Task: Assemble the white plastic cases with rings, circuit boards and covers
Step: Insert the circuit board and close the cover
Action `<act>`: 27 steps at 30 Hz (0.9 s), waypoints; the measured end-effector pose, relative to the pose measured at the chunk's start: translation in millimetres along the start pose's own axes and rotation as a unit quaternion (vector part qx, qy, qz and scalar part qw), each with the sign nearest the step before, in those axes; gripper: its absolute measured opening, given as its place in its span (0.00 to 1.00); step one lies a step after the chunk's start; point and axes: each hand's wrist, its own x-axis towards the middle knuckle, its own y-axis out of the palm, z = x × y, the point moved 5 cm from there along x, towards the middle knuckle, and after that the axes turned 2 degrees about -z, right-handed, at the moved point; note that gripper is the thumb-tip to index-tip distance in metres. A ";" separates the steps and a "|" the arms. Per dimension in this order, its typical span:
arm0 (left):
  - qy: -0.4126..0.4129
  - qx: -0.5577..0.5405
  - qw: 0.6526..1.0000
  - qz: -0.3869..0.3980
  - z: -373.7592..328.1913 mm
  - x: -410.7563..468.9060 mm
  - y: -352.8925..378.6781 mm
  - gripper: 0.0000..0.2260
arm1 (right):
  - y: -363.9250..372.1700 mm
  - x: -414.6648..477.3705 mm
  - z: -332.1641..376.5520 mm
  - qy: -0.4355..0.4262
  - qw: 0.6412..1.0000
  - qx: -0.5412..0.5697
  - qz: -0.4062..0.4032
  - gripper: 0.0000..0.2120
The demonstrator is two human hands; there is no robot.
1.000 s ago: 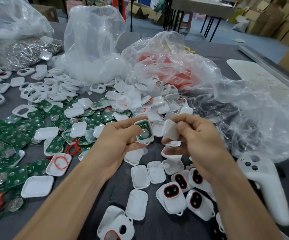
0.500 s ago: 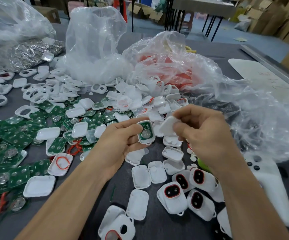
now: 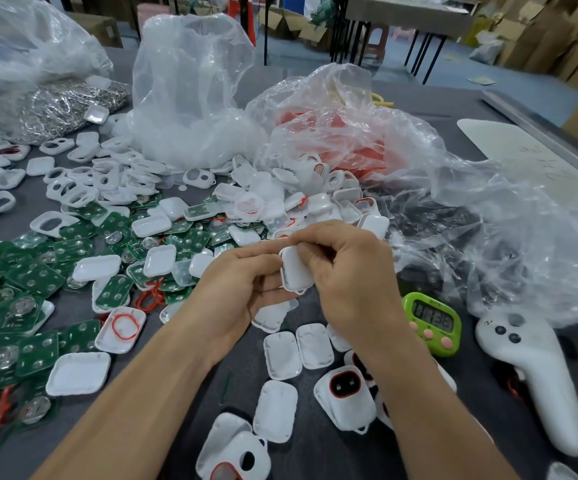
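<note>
Cluttered table (image 3: 315,455): both hands (image 3: 301,282) apparently pinch white case (image 3: 296,271).

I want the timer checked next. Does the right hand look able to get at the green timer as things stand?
Probably yes, once freed: the right hand now pinches the case with the left hand, but the timer lies uncovered just beside its wrist.

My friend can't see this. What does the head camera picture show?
Two hands hold one small white plastic case above a dark table: the left hand grips its side and the right hand pinches its top edge. Green circuit boards and loose white covers lie scattered around, with clear plastic bags behind and a green timer at right.
</note>
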 end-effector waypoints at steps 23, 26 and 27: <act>0.035 0.029 0.999 -0.002 -2.8 -3.1 1.1 0.11 | 17.2 -11.9 -30.8 0.160 0.984 0.051 -0.062 0.09; 0.030 0.013 0.999 0.000 -2.5 -3.5 2.1 0.12 | 22.0 -11.5 -39.0 0.197 0.973 0.117 -0.008 0.13; 0.032 0.016 0.999 0.001 -2.6 -4.0 2.3 0.12 | 22.5 -10.9 -40.6 0.206 0.968 0.145 0.001 0.13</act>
